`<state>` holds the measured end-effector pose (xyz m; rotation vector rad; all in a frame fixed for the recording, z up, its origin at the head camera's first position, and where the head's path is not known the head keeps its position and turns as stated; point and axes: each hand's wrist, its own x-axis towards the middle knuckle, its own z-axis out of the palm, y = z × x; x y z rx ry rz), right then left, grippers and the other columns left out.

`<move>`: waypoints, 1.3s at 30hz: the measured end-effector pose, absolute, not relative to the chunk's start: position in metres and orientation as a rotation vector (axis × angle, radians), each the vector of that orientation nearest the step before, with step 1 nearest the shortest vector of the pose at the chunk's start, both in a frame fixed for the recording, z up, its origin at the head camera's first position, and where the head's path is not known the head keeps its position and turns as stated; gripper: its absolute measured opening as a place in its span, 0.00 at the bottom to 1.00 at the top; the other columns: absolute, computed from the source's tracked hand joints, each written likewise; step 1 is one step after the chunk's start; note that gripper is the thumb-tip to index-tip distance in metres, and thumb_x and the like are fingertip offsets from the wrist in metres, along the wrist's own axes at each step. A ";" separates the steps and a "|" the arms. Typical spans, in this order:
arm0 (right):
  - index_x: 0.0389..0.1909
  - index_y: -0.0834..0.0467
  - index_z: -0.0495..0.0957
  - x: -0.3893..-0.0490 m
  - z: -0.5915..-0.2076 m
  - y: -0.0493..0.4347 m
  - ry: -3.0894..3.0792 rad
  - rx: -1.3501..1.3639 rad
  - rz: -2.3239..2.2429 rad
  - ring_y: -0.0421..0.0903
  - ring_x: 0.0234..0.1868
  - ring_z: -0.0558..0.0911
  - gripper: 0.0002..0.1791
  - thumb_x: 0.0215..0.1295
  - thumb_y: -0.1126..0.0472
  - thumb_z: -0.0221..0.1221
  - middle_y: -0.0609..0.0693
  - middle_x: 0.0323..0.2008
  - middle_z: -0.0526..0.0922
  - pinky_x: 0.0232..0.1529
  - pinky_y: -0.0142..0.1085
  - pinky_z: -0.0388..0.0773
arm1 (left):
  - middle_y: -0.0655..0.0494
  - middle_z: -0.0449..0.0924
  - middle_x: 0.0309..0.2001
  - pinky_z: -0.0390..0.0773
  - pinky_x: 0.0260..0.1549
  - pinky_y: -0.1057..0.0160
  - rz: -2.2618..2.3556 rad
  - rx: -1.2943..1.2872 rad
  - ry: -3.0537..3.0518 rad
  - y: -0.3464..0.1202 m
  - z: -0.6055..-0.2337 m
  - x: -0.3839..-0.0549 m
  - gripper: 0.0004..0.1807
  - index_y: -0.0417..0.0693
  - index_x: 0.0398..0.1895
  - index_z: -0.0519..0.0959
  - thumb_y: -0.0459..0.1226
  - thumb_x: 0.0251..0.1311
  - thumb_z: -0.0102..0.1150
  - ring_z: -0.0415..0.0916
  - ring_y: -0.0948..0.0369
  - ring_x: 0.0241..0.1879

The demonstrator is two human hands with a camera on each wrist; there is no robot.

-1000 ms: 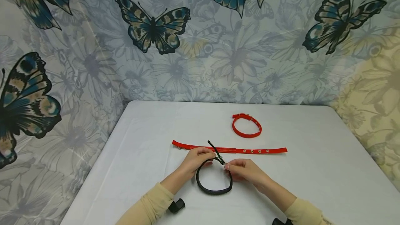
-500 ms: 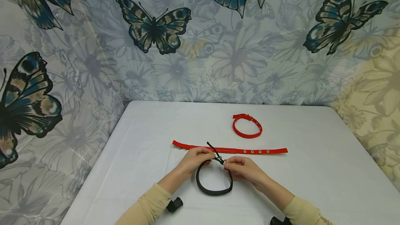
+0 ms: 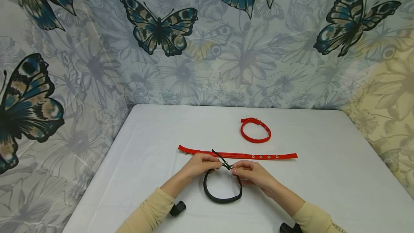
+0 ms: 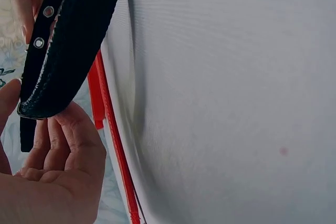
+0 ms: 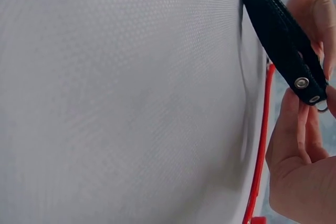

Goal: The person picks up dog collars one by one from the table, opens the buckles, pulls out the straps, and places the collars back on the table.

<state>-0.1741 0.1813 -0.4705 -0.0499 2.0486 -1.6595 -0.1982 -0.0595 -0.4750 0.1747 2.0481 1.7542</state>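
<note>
Between both hands is a black collar (image 3: 222,200), bent into a loop with its strap end through the metal buckle. My left hand (image 3: 201,164) pinches it beside the buckle, thumb on one side and fingers on the other. On the loop's right, my right hand (image 3: 253,176) pinches the band close to a small metal ring. Metal eyelets line the strap of the black collar (image 4: 86,35) in the left wrist view. In the right wrist view, rivets show on the black collar (image 5: 278,38) just above the fingertips. Some of the strap at the buckle is hidden by fingers.
A red collar (image 3: 233,155) lies stretched out just beyond the hands, eyelets toward its right end. Farther back sits a buckled red collar (image 3: 255,140) in a ring. The white table (image 3: 155,125) meets a butterfly-print cloth (image 3: 207,82) behind.
The black strap's free end has shifted slightly left and down. My left forearm has drifted a little left, while my right hand has risen slightly. Both keep their hold.
</note>
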 end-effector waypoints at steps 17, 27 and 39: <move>0.53 0.62 0.78 -0.174 -0.466 0.187 2.041 -0.068 -1.619 0.46 0.41 0.77 0.21 0.65 0.52 0.63 0.49 0.40 0.81 0.43 0.41 0.80 | 0.58 0.86 0.32 0.75 0.32 0.65 1.707 0.120 2.101 -0.063 -0.479 -0.200 0.13 0.46 0.34 0.86 0.46 0.54 0.70 0.77 0.62 0.35; 0.48 0.64 0.78 -0.176 -0.463 0.180 2.013 -0.092 -1.693 0.47 0.34 0.79 0.21 0.63 0.52 0.65 0.55 0.35 0.80 0.40 0.40 0.80 | 0.58 0.85 0.32 0.73 0.32 0.64 1.726 0.147 2.106 -0.058 -0.470 -0.194 0.12 0.45 0.36 0.86 0.44 0.55 0.69 0.76 0.62 0.35; 0.49 0.65 0.77 -0.177 -0.461 0.179 1.980 -0.128 -1.713 0.47 0.32 0.79 0.21 0.64 0.54 0.65 0.57 0.35 0.78 0.41 0.41 0.81 | 0.58 0.85 0.33 0.73 0.32 0.65 1.744 0.141 2.082 -0.060 -0.471 -0.195 0.13 0.45 0.37 0.85 0.43 0.52 0.72 0.78 0.62 0.34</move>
